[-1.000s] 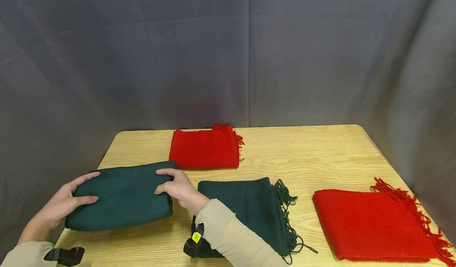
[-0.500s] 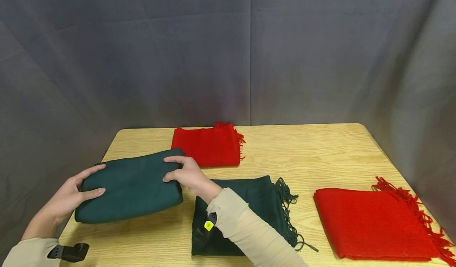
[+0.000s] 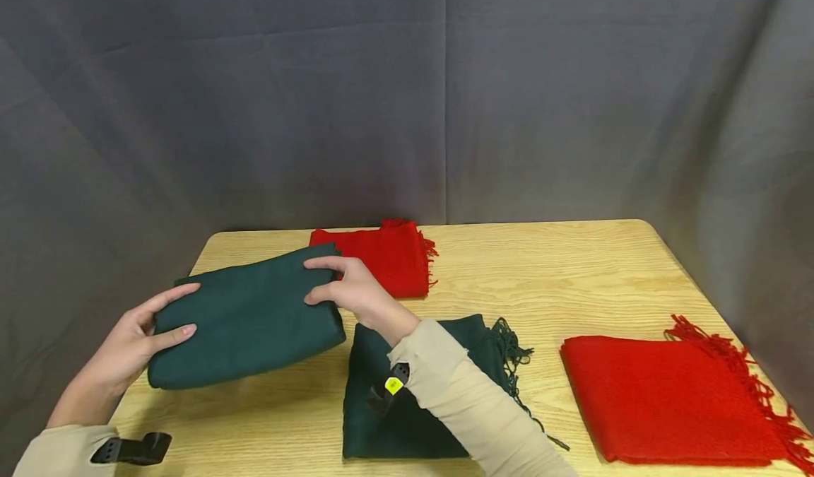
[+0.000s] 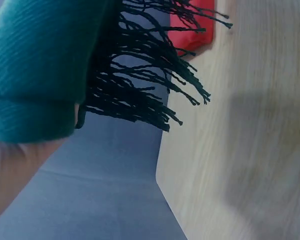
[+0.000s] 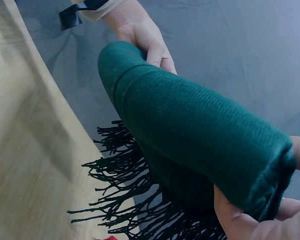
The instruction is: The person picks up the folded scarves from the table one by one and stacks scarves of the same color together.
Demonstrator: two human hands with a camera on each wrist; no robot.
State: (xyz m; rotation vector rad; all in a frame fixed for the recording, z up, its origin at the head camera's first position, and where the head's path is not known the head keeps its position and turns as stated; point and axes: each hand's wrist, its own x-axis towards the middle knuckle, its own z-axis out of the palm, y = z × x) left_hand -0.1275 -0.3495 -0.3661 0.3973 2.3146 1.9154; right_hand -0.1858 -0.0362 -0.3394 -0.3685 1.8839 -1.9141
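A folded dark green scarf (image 3: 248,314) is held up over the left side of the table by both hands. My left hand (image 3: 136,339) grips its left end, thumb on the near face. At the other end my right hand (image 3: 356,290) pinches the edge, with the remaining fingers behind the cloth. Black-looking fringe (image 4: 135,75) hangs from the far side of the scarf in the left wrist view. The right wrist view shows the rounded fold (image 5: 190,125) from below, a hand at each end. A second green scarf (image 3: 407,406) lies partly under the right forearm.
On the wooden table (image 3: 540,272), a folded red scarf (image 3: 394,265) lies at the back, partly covered by the held one in the head view. Another red scarf (image 3: 668,399) with fringe lies at the right. Grey curtain (image 3: 407,109) surrounds the table.
Both hands have carried the green scarf up and to the right, away from the table's near left side. It now overlaps more of the back red scarf. The other scarves have not moved.
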